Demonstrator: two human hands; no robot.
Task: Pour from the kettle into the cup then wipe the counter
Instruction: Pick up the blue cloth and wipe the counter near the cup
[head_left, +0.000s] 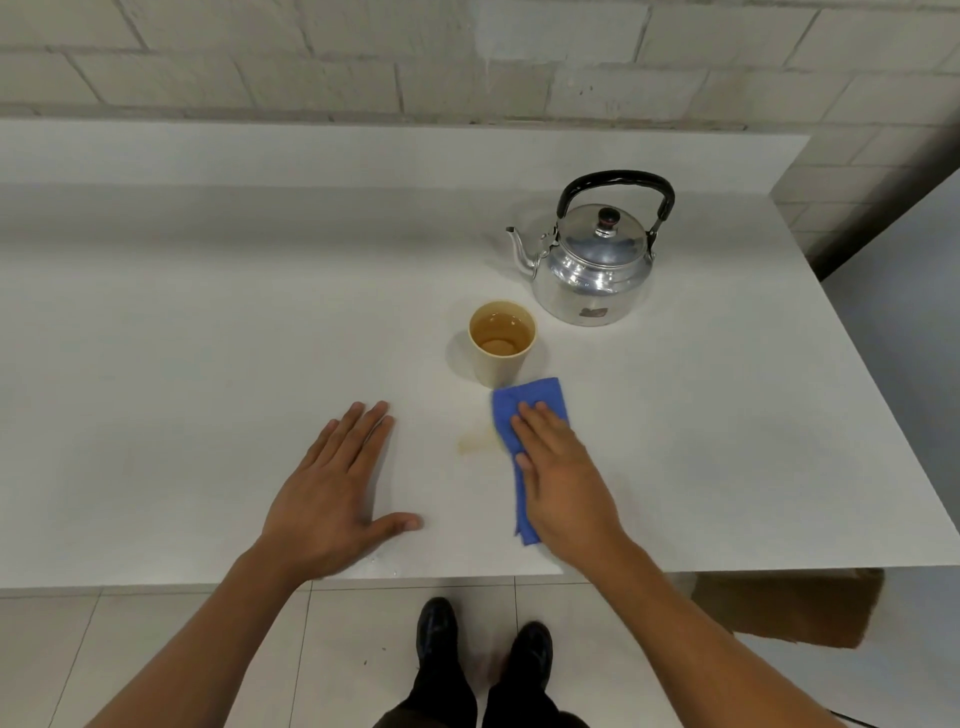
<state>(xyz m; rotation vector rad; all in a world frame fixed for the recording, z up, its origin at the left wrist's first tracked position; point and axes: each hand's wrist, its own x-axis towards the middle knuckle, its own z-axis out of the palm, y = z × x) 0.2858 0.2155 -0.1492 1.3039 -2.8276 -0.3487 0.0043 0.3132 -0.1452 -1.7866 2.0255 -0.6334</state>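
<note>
A shiny metal kettle (592, 265) with a black handle stands upright on the white counter (208, 364), its spout pointing left. In front of it a cream cup (502, 344) holds brownish liquid. Just below the cup lies a blue cloth (530, 400), pressed flat under my right hand (563, 478). A faint brown spill (475, 439) marks the counter beside the cloth's left edge. My left hand (337, 499) rests flat on the counter to the left, fingers spread, holding nothing.
A raised ledge and a brick wall (363, 62) run along the back of the counter. The counter's front edge is near my body, with tiled floor and my shoes (483, 644) below. A brown board (795, 608) sits under the counter's right end.
</note>
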